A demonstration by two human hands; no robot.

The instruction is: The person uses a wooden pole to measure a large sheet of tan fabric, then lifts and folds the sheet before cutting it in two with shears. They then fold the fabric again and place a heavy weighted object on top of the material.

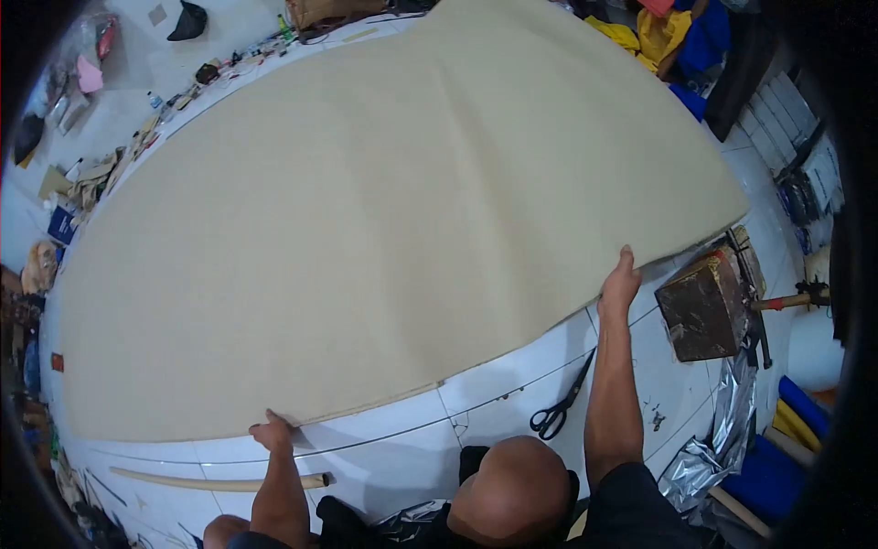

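A large beige sheet of material spreads across most of the view, with soft ripples through its middle and right part. My left hand grips its near edge at the lower left, thumb on top and fingers mostly hidden beneath. Further right, my right hand holds the same edge in the same way, and the sheet is lifted a little off the floor there. Black-handled scissors lie on the tiles between my arms, nearer the right one. A beige roll or tube rests on the floor by my left forearm.
A worn brown box with a tool beside it stands right of my right hand. Crumpled silver foil and blue and yellow rolls lie at lower right. Yellow cloth sits at the far right; small clutter lines the left wall.
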